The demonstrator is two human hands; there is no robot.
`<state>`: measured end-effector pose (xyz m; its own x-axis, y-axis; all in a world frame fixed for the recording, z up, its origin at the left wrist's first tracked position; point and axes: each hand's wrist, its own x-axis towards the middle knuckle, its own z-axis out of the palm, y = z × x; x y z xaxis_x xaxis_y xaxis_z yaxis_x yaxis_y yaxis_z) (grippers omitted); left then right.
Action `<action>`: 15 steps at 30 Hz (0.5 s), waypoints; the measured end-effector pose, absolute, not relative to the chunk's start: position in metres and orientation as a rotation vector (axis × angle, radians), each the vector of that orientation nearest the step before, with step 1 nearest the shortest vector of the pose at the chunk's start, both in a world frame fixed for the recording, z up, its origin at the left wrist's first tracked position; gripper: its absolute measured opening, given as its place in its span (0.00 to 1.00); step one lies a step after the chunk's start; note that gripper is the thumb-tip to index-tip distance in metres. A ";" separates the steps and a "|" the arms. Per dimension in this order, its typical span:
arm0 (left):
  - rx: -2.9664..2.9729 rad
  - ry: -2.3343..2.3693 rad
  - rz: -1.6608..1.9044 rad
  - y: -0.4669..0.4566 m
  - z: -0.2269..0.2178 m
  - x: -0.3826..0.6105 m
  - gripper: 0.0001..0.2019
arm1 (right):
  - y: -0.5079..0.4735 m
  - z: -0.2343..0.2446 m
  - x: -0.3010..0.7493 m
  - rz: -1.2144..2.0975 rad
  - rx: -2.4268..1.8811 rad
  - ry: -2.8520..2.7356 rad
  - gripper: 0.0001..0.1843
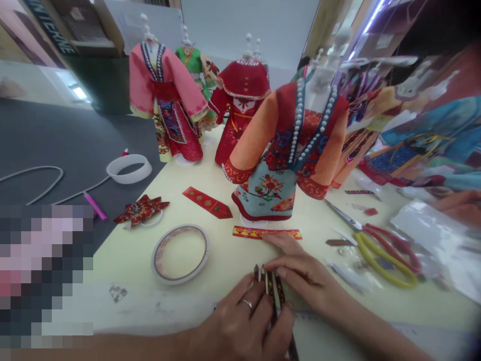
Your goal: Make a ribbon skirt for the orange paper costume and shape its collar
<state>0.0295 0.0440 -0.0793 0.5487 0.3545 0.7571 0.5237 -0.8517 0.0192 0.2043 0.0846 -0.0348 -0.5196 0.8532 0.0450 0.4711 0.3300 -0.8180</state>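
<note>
Narrow dark strips [280,291] with small yellow patterns lie lengthwise on the pale tabletop. Fingers of my left hand [240,321], which wears a ring, are bent over these strips and grip them; the palm side is hidden. From the right, my right hand [310,276] pinches near the strips' far ends with thumb and finger, while another finger stretches forward. That finger reaches the edge of a red and yellow patterned strip [244,232] lying crosswise. Just beyond stands a small costume [272,185] with orange sleeves on a white stand.
A tape roll [154,250] lies left of my hands. Behind it are a pointed red strip [206,201] and a patterned folded piece [141,210]. Yellow-handled scissors [383,263], red-handled scissors [398,245] and clear plastic [424,220] lie right. More dressed stands fill the back.
</note>
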 end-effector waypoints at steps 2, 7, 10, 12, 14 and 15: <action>-2.578 -0.730 -1.181 0.044 -0.081 0.030 0.24 | 0.085 -0.035 0.204 1.049 -1.163 -2.135 0.14; -2.580 -0.719 -1.175 0.044 -0.081 0.029 0.24 | 0.084 -0.034 0.204 1.034 -1.188 -2.160 0.15; -2.578 -0.728 -1.177 0.044 -0.079 0.030 0.24 | 0.083 -0.033 0.204 1.025 -1.200 -2.175 0.15; -2.573 -0.727 -1.177 0.044 -0.078 0.029 0.24 | 0.082 -0.032 0.204 1.015 -1.200 -2.185 0.15; -2.571 -0.736 -1.181 0.044 -0.078 0.029 0.24 | 0.082 -0.032 0.204 1.001 -1.196 -2.197 0.15; -2.566 -0.739 -1.189 0.044 -0.078 0.029 0.24 | 0.082 -0.032 0.204 0.992 -1.194 -2.205 0.15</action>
<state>0.0292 0.0443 -0.0783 0.5467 0.3502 0.7605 0.5265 -0.8501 0.0129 0.2043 0.0818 -0.0318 -0.5298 0.8471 0.0418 0.5307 0.3696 -0.7627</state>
